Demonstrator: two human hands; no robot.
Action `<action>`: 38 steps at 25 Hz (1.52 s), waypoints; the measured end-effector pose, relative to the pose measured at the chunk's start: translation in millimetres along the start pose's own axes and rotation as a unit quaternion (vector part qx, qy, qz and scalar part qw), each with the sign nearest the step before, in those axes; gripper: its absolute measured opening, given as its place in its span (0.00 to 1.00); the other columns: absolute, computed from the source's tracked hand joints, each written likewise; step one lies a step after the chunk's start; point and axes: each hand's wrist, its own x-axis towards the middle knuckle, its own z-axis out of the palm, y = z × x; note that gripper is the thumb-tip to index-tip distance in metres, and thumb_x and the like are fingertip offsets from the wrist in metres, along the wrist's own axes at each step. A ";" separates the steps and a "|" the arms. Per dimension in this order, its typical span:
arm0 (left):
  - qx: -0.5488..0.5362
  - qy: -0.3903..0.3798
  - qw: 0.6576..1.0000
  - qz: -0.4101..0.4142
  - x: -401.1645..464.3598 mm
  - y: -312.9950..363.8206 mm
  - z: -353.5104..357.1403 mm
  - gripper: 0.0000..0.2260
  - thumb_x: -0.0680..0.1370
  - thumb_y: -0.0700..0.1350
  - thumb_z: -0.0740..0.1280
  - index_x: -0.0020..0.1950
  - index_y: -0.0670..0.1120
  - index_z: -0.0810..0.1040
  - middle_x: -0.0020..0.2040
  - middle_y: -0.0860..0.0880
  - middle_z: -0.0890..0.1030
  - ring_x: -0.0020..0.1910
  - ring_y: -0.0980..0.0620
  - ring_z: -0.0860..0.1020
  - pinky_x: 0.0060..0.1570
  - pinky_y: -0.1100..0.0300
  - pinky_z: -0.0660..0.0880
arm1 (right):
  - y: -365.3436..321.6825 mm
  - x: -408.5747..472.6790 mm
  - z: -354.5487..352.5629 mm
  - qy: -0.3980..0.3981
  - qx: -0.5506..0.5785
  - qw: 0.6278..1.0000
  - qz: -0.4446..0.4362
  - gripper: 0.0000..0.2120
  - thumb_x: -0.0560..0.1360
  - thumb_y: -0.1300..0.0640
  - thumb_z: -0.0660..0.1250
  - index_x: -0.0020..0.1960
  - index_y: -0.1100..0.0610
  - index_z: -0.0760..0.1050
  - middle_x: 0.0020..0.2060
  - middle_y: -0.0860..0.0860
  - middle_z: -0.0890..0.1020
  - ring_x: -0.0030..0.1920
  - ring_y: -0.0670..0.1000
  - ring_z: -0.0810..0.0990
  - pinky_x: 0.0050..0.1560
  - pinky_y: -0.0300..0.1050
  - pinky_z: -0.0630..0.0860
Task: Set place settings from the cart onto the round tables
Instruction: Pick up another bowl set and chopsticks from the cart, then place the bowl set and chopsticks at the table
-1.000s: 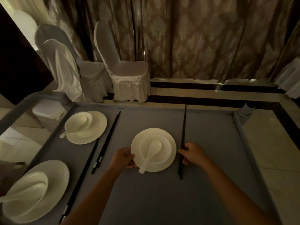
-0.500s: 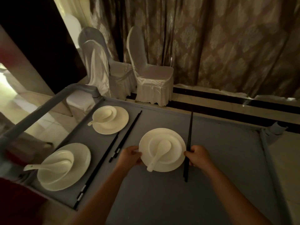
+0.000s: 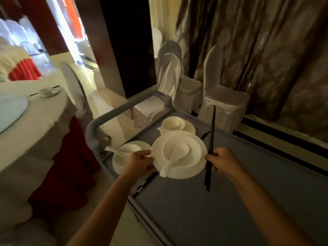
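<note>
White plate (image 3: 192, 167) carries bowl (image 3: 184, 151) with spoon (image 3: 174, 159), above cart (image 3: 248, 201); left hand (image 3: 140, 163) pinches rim, right hand (image 3: 224, 161) clasps black chopsticks (image 3: 211, 139).

Dim room. Heavy patterned curtains (image 3: 257, 55) hang along the far wall, with white-covered chairs (image 3: 220, 98) lined up before them. A dark pillar (image 3: 127, 45) stands left of the curtains; beyond it, bright light floods a pale floor (image 3: 58, 82) and blurred white chairs.
</note>
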 end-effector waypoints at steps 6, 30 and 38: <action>-0.050 0.085 0.995 0.005 -36.5 -19.9 -113.1 0.11 0.76 0.35 0.64 0.58 0.39 0.78 0.40 0.45 0.82 0.28 0.56 0.82 0.27 0.67 0.78 | -84.1 -26.1 75.6 -0.067 -0.009 0.995 -0.075 0.07 0.75 0.62 0.64 0.39 0.62 0.75 0.24 0.54 0.74 0.23 0.48 0.72 0.23 0.38 0.66; -0.145 0.372 0.914 -0.074 -181.4 -180.9 -579.5 0.08 0.75 0.34 0.64 0.52 0.39 0.78 0.39 0.43 0.81 0.31 0.54 0.82 0.29 0.67 0.78 | -361.3 -172.1 535.6 -0.338 -0.095 0.901 -0.255 0.12 0.75 0.61 0.65 0.33 0.60 0.70 0.23 0.54 0.73 0.13 0.42 0.68 0.17 0.34 0.65; -0.157 0.429 0.885 -0.094 -130.8 -185.8 -707.6 0.11 0.75 0.32 0.63 0.56 0.36 0.77 0.29 0.47 0.82 0.24 0.58 0.80 0.25 0.69 0.76 | -474.7 -139.9 659.8 -0.394 -0.106 0.862 -0.302 0.13 0.75 0.62 0.64 0.32 0.59 0.73 0.19 0.49 0.77 0.17 0.43 0.71 0.20 0.33 0.67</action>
